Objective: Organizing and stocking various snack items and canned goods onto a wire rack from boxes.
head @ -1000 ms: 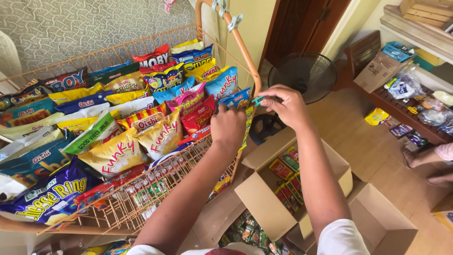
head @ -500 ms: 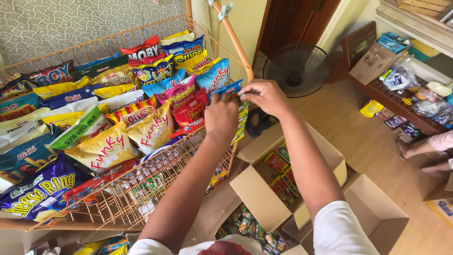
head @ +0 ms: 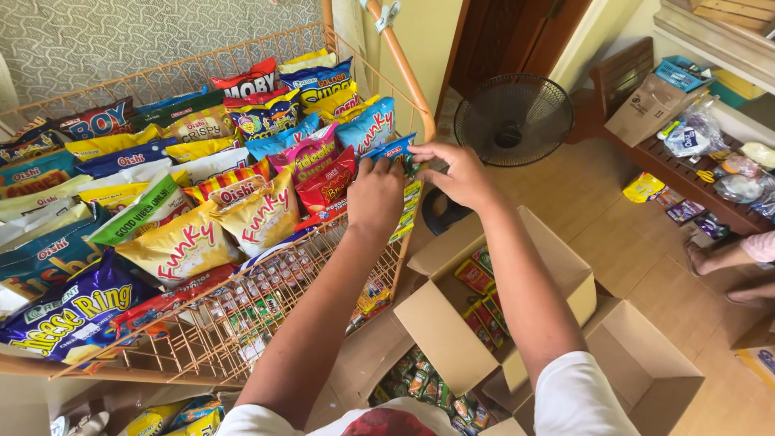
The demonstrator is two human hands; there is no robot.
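Note:
My left hand point(head: 375, 196) and my right hand point(head: 456, 171) meet at the right end of an orange wire rack point(head: 242, 323), both gripping a small blue snack packet point(head: 397, 151) at the top of a hanging strip of sachets point(head: 408, 208). The strip dangles down the rack's right edge. The rack is packed with snack bags: yellow bags point(head: 262, 216), a red bag point(head: 327, 184), a light blue bag point(head: 370, 127) and a purple cheese-ring bag point(head: 69, 311).
An open cardboard box point(head: 452, 323) holding packets stands on the floor below my arms, with a second open box point(head: 646, 371) to its right. A black fan point(head: 513, 119) sits by the door. A wooden bench point(head: 686, 173) carries bags; another person's feet point(head: 726, 270) rest at right.
Both hands stay together at the rack's right end on the blue packet. The view has shifted, so the rack and hands sit lower and more to the right than before.

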